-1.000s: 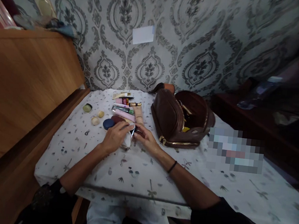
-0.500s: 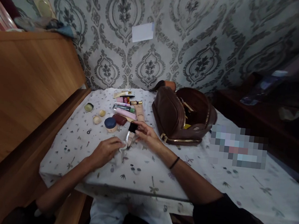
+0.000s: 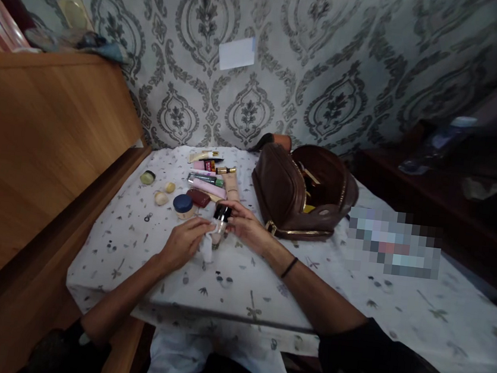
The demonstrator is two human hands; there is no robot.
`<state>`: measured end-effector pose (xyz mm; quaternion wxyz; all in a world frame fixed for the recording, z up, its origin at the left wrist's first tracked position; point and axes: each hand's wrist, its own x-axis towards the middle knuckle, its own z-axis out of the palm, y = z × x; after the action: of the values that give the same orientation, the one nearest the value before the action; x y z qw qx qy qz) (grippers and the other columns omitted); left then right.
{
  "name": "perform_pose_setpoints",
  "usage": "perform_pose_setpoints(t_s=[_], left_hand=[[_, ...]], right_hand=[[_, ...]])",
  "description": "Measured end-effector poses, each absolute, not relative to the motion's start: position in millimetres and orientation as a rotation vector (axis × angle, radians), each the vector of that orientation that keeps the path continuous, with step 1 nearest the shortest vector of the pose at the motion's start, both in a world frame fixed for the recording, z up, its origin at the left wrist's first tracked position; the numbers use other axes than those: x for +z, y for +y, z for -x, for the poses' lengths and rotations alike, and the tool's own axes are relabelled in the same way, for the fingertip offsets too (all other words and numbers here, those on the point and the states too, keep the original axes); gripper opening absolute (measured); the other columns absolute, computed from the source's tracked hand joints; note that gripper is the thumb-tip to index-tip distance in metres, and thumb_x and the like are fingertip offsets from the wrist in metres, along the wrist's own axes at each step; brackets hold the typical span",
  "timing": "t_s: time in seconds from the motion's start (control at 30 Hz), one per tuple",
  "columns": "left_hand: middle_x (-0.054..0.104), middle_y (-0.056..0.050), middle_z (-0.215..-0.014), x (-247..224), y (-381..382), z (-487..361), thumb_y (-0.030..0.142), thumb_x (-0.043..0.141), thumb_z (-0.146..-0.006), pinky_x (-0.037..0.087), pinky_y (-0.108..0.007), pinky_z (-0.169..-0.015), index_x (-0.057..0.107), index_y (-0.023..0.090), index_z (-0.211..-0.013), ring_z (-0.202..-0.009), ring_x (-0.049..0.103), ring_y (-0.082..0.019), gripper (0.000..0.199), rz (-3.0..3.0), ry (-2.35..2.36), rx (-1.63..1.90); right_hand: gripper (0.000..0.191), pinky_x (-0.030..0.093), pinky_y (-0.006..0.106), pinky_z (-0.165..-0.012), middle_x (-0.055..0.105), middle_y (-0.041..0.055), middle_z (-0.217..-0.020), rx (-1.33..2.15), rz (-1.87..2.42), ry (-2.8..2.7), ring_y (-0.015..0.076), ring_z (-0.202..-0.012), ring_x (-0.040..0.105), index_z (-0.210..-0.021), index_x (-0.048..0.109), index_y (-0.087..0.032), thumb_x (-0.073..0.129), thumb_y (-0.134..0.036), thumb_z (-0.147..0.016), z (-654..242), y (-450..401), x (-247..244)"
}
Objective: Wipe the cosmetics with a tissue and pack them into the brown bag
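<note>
Right hand (image 3: pixel 244 226) grips a black-capped bottle (image 3: pixel 220 222); left hand (image 3: pixel 186 242) pinches white tissue (image 3: pixel 207 247).

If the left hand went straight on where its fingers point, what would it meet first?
Probably the black-capped bottle in the right hand: the left hand, pinching a white cloth, looks very close to it or already touching, though this one view leaves the depth unclear.

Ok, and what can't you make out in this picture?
- Head view: any label on the small clear bottle with a black cap; too small, partly covered by the left hand and white cloth.
- Head view: the bottom of the open brown leather bag; front wall and shadow.
- Head view: what's under the pixelated patch; blurred out.
</note>
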<state>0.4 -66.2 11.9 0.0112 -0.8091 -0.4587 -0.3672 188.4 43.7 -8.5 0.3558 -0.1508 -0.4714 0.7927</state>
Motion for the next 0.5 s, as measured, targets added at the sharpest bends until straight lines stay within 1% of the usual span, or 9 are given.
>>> perform_pose_setpoints(t_s=[0.13,0.27,0.4,0.47,0.5], left_hand=[[0.069,-0.01,-0.111,0.8,-91.4,9.0,0.004,0.042,-0.092,0.056,-0.029,-0.082,0.067,0.019,-0.116,-0.1,0.068,-0.018,0.038,2.571,-1.401,-0.958],[0.07,-0.01,-0.111,1.7,-100.2,12.9,0.007,0.043,-0.094,0.056,-0.027,-0.082,0.067,0.02,-0.114,-0.102,0.068,-0.018,0.034,2.623,-1.373,-0.947],[0.07,-0.009,-0.106,13.2,-92.7,12.6,0.01,0.043,-0.097,0.055,-0.026,-0.081,0.069,0.019,-0.11,-0.096,0.069,-0.015,0.03,2.751,-1.442,-1.093],[0.07,-0.009,-0.104,20.8,-83.5,10.2,0.012,0.045,-0.096,0.055,-0.027,-0.082,0.07,0.019,-0.108,-0.096,0.068,-0.016,0.028,2.699,-1.481,-1.242],[0.07,-0.009,-0.103,24.6,-78.0,8.2,0.012,0.045,-0.096,0.054,-0.028,-0.083,0.07,0.019,-0.107,-0.097,0.068,-0.016,0.028,2.638,-1.501,-1.314]], right_hand=[[0.04,0.048,0.022,-0.06,0.064,0.0011,-0.099,1.973,0.478,-1.243,0.0136,-0.079,0.058,-0.105,0.064,-0.025,0.08,-0.03,-0.069,-184.5,45.0,-12.4],[0.045,0.041,0.021,-0.053,0.06,-0.001,-0.095,1.831,0.548,-1.308,0.0123,-0.073,0.053,-0.1,0.059,-0.025,0.085,-0.033,-0.065,-180.0,43.9,-15.3],[0.04,0.038,0.021,-0.052,0.061,-0.0007,-0.097,1.729,0.622,-1.336,0.0124,-0.071,0.051,-0.094,0.058,-0.024,0.084,-0.033,-0.064,-179.8,44.2,-16.5],[0.038,0.041,0.022,-0.057,0.062,-0.0009,-0.098,1.738,0.605,-1.33,0.0132,-0.075,0.053,-0.092,0.059,-0.024,0.084,-0.031,-0.064,-180.6,44.7,-15.6],[0.038,0.044,0.024,-0.062,0.063,-0.0008,-0.098,1.751,0.571,-1.33,0.0141,-0.078,0.055,-0.092,0.06,-0.025,0.084,-0.03,-0.063,-181.0,44.7,-14.6]])
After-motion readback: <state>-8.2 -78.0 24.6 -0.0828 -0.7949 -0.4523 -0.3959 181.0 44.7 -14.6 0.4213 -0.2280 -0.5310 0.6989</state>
